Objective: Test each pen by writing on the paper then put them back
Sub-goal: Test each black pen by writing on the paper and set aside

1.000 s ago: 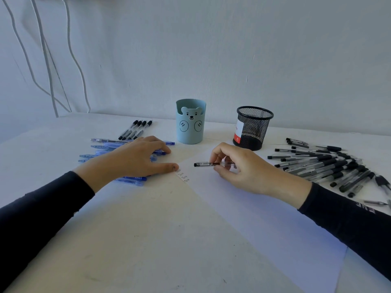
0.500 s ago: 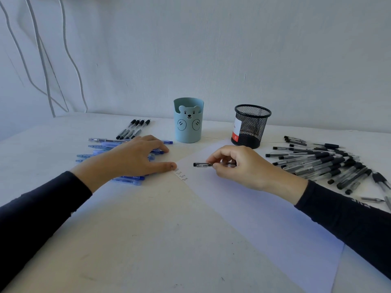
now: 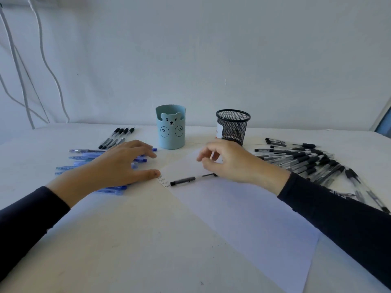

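Note:
A black pen (image 3: 186,180) lies on the white paper (image 3: 243,212), its cap end pointing left beside several small handwritten "Test" lines (image 3: 164,181). My right hand (image 3: 230,161) hovers just above the pen's right end with fingers loosely curled, holding nothing. My left hand (image 3: 120,166) rests flat on the table over a cluster of blue pens (image 3: 84,154), thumb touching the paper's left corner. A large pile of black pens (image 3: 306,163) lies at the right.
A light blue bear-faced cup (image 3: 171,127) and a black mesh cup (image 3: 232,127) stand at the back centre. A short row of black pens (image 3: 118,137) lies behind the blue ones. White cables (image 3: 19,70) hang on the wall at the left.
My right hand has let go of the black pen, which now lies on the paper, and the hand has risen slightly. The left hand stays put.

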The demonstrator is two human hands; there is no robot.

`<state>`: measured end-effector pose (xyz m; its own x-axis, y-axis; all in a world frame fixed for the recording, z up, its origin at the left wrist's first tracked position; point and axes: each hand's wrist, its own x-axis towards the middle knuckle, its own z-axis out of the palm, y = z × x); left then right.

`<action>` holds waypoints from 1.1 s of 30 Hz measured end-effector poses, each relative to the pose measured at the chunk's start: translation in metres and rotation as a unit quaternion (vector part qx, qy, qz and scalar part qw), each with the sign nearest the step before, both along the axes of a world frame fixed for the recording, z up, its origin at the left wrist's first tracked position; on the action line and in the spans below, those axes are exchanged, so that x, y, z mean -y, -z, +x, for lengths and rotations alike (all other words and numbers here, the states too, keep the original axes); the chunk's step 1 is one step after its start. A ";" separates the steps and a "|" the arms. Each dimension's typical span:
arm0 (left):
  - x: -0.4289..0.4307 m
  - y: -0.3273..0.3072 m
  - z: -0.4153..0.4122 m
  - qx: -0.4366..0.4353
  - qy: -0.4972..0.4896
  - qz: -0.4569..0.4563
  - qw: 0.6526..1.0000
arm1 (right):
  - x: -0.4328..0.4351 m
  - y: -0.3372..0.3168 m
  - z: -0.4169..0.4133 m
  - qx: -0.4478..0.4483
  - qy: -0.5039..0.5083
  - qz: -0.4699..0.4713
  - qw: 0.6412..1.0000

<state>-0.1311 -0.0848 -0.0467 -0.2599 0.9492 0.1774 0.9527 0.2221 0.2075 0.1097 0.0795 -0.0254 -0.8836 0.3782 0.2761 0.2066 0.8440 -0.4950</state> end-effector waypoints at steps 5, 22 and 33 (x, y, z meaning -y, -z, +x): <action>-0.011 -0.003 0.036 0.066 0.076 0.122 0.987 | -0.072 -0.021 0.030 0.106 0.201 0.088 0.970; -0.021 -0.053 0.057 0.127 -0.014 0.357 0.925 | -0.108 -0.017 0.047 0.078 0.267 0.256 0.926; -0.037 -0.025 -0.069 0.113 -0.275 0.168 0.940 | -0.014 -0.042 0.024 -0.100 0.103 0.202 0.969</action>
